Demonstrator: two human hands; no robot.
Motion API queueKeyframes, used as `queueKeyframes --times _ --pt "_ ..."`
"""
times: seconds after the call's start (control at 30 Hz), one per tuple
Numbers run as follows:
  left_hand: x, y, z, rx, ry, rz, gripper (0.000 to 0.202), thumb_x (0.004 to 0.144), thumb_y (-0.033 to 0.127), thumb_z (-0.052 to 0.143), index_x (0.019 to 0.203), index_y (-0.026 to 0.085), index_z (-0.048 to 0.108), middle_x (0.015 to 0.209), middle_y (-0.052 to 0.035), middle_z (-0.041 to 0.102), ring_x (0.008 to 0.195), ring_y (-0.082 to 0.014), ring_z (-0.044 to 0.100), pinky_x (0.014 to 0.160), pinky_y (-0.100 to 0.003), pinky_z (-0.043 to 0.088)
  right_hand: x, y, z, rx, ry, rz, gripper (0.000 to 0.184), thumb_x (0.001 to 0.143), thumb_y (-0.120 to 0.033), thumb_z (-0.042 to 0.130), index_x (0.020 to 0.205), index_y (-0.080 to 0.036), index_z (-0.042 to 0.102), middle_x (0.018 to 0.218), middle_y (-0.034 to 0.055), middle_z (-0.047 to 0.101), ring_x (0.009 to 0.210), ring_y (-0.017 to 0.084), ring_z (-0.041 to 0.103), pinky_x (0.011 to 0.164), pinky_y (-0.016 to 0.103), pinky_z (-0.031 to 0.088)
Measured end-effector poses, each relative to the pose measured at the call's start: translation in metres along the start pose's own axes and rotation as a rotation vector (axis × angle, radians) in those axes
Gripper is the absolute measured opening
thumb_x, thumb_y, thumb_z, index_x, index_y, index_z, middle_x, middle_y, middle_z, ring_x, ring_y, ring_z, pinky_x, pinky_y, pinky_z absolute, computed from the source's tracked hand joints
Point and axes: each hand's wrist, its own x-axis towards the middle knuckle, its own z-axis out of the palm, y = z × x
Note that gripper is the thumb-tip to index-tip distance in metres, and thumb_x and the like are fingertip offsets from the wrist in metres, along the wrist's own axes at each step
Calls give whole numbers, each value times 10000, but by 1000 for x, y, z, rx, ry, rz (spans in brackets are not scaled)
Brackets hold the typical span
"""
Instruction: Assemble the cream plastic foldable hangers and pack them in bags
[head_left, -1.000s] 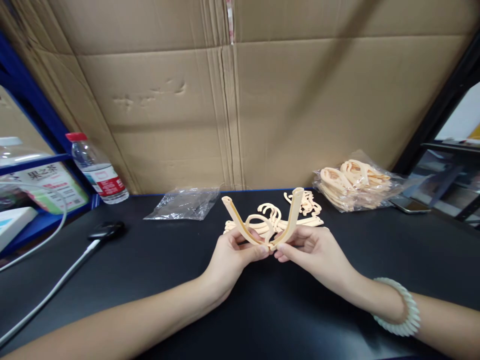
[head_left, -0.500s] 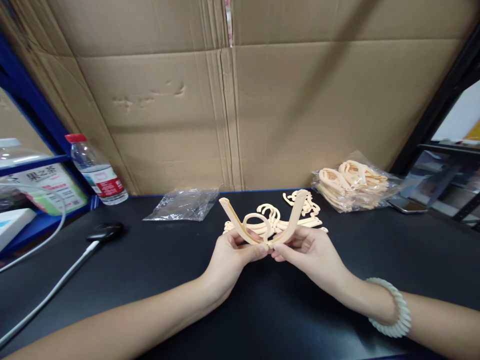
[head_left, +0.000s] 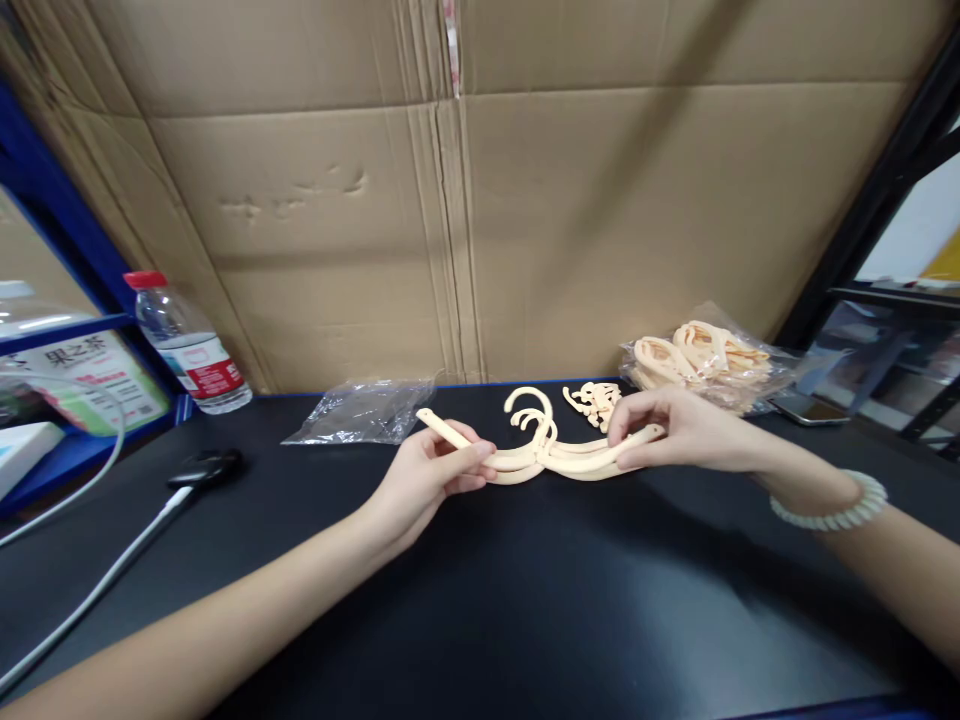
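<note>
A cream folding clothes hanger is spread out, its hook curling up toward the back. My left hand is closed on its left arm, thumb on top. Around its right arm, close to the tip, the fingers of my right hand are closed. More cream hangers lie stacked right behind and under it, their smaller-looking hooks side by side; whether the held one rests on them I cannot tell. A heap of small cream pieces lies on the black table behind.
A clear bag of folded cream hangers sits at the back right, a phone beside it. An empty clear bag lies back left. At left are a red-capped bottle and a black device with a white cable.
The hanger's raised arms have swung down and outward, and its hook now stands up at the back. Both hands have moved apart, from its middle out along the arms, and farther back.
</note>
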Motion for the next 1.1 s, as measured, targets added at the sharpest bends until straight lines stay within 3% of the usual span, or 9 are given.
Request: queueKeyframes --times 0.2,0.37,0.5,0.67,0.77,0.87,0.97,1.03,1.1 --pt "21 15 -29 206 -178 60 239 647 240 826 756 143 636 862 -49 710 710 -124 682 683 -201 545 -4 4 -15 -335 -127 -17 158 730 -333 704 760 -180 676 773 9 681 760 175 630 714 293 463" --pt "20 23 -36 940 -413 474 120 753 275 729 754 168 675 717 -21 662 672 -144 613 632 -237 481 -1 5 -2 -445 -117 -104 57 721 -235 662 705 -180 664 868 42 651 822 185 600 750 302 455" --pt "16 26 -36 1278 -557 695 74 819 232 648 764 183 657 755 -22 629 820 -173 582 708 -251 455 1 11 1 -461 -145 -139 66 729 -244 676 716 -179 669 885 44 620 858 189 578 790 312 450" --pt "14 22 -34 1565 -574 803 146 849 183 547 718 175 612 710 -27 606 744 -174 544 648 -260 423 0 13 2 -545 -127 -128 38 734 -200 672 715 -176 649 850 32 594 824 173 568 756 285 445" --pt "7 17 -24 1794 -437 896 178 850 181 494 707 158 599 742 -67 623 716 -203 546 619 -306 421 -4 10 10 -663 -49 -100 76 733 -137 627 802 -168 635 897 60 591 818 190 571 733 297 461" --pt "-6 7 -6 1854 -256 880 179 859 173 455 780 145 612 828 -104 650 776 -245 580 643 -355 458 -11 6 25 -713 12 -101 210 820 -154 539 1009 -148 632 1021 123 618 919 243 598 828 368 486" --pt "-20 -7 11 1631 -257 795 205 887 258 475 973 146 624 1078 -141 654 997 -278 593 834 -412 492 -16 6 44 -682 27 -138 410 904 -297 480 1271 -127 546 1277 179 571 1189 323 531 1006 465 432" --pt "-25 -16 16 1534 -305 706 446 895 358 499 1288 147 506 1380 -167 506 1271 -320 457 1033 -475 394 -15 8 55 -667 38 -109 560 933 -416 428 1393 -96 439 1442 201 436 1344 357 384 1090 522 348" --pt "-25 -23 17 1516 -356 596 632 916 431 460 1459 145 310 1525 -167 316 1412 -342 260 1129 -540 242 -12 10 64 -668 43 -42 661 944 -486 372 1439 -48 366 1504 227 318 1400 371 268 1118 561 289"
